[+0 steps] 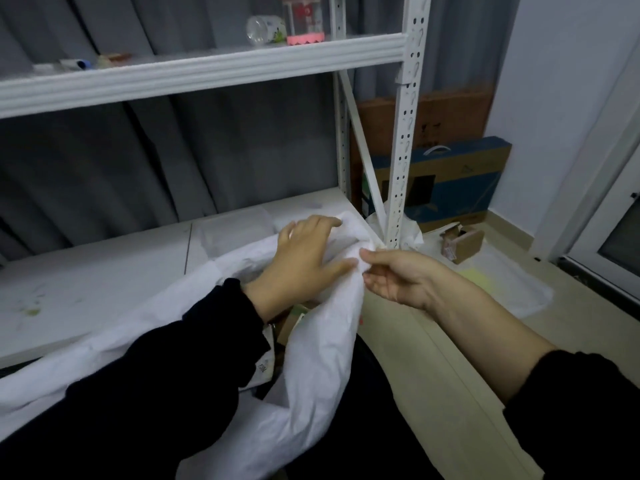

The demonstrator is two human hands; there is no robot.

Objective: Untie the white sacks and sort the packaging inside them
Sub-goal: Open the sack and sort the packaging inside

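A big white sack (322, 368) lies across my lap and the low shelf, its mouth gaping. Cardboard and printed packaging (294, 318) shows inside the opening. My left hand (304, 258) presses on the far rim of the sack's mouth, fingers spread over the cloth. My right hand (398, 275) pinches the near rim between thumb and fingers, right beside the shelf's upright post. Both sleeves are dark.
A white metal rack (405, 133) stands ahead, with a low shelf board (104, 271) and an upper shelf holding bottles (304, 22). Flat cardboard boxes (450, 181) lean on the wall behind it. A small brown box (462, 244) and a second white sack (512, 282) lie on the floor.
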